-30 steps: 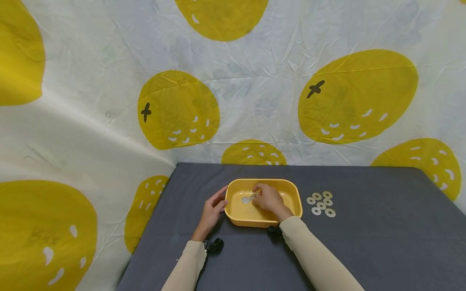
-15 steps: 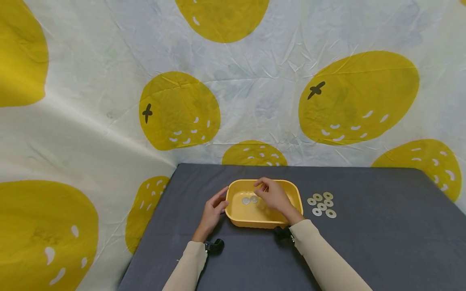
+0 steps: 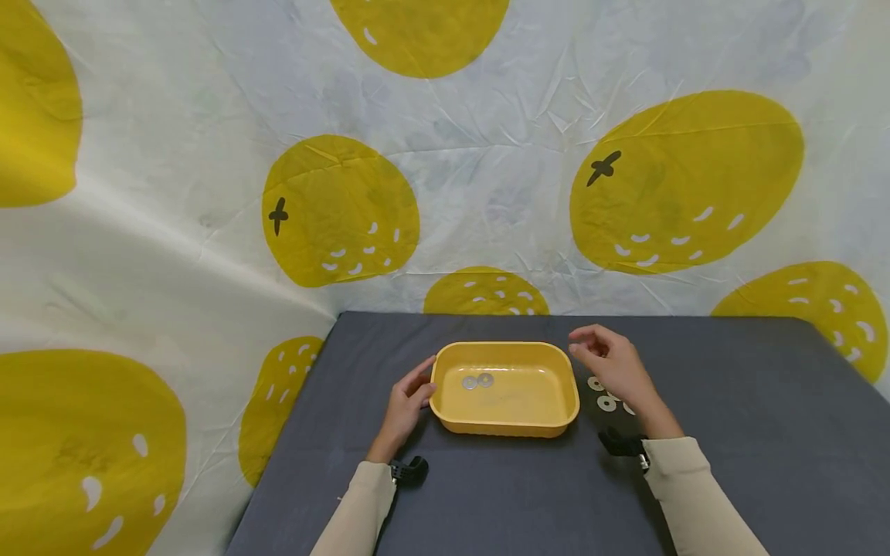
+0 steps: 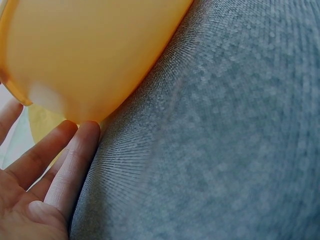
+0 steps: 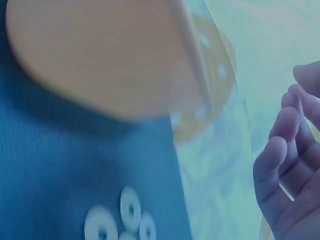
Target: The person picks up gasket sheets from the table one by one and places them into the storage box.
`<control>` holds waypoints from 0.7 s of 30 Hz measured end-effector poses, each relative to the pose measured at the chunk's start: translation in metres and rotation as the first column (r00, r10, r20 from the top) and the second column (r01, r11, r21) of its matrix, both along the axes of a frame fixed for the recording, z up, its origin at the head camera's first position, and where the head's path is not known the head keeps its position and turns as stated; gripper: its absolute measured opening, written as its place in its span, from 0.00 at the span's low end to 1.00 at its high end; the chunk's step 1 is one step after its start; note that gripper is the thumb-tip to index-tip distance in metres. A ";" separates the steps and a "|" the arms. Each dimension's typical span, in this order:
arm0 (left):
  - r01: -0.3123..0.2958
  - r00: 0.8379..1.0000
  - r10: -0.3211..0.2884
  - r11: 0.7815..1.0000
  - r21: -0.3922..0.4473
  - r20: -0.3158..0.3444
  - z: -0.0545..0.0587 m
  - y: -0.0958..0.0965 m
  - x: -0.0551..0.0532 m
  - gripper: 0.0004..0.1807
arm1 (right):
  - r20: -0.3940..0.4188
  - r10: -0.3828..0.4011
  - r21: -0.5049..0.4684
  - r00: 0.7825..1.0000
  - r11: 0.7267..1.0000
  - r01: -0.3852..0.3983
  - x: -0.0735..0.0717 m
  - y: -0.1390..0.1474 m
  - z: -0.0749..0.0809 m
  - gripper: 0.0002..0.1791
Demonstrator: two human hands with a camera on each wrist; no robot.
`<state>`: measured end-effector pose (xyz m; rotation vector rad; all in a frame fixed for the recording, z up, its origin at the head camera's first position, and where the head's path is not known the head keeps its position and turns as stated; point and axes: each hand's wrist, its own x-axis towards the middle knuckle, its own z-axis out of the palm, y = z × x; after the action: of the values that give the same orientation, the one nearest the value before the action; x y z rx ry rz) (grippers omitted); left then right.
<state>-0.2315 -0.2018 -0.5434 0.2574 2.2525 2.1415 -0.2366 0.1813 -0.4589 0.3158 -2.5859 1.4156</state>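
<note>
A yellow plastic basin (image 3: 504, 426) sits on the dark cloth. My left hand (image 3: 405, 405) touches its left end, fingers mostly straight; in the left wrist view the fingertips (image 4: 89, 131) rest against the basin's outer wall. Inside the basin, toward the left, lie two flat metal washers (image 3: 485, 380) side by side. To the right of the basin my right hand (image 3: 620, 371) hovers over a group of several washers (image 3: 606, 404), hiding part of it. Its fingers are loosely bent, and the right wrist view shows nothing held between them.
A dark grey cloth (image 3: 737, 432) covers the table. Behind it hangs a white sheet (image 3: 487, 193) printed with large yellow fruit. Black wrist cameras (image 3: 410, 471) are strapped to both wrists.
My right hand has lifted out of the basin and moved right, over the loose washers, uncovering the two washers in the basin. The left hand has stayed at the basin's left end.
</note>
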 end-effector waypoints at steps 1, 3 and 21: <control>-0.008 1.000 0.008 1.000 -0.002 -0.004 -0.001 0.000 -0.001 0.28 | 0.014 -0.017 0.004 1.000 1.000 0.017 0.001 0.008 -0.002 0.16; -0.018 1.000 0.017 1.000 -0.009 -0.009 -0.002 0.000 -0.001 0.28 | 0.032 -0.050 0.018 0.998 0.999 0.049 0.001 0.021 -0.006 0.18; -0.026 0.999 0.026 0.999 -0.023 -0.026 -0.003 0.000 -0.001 0.27 | 0.112 -0.178 0.204 0.978 0.967 0.153 -0.009 0.087 -0.051 0.19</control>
<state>-0.2329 -0.2016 -0.5467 0.2580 2.3055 2.1357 -0.2459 0.2686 -0.5103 0.0304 -2.7866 1.1663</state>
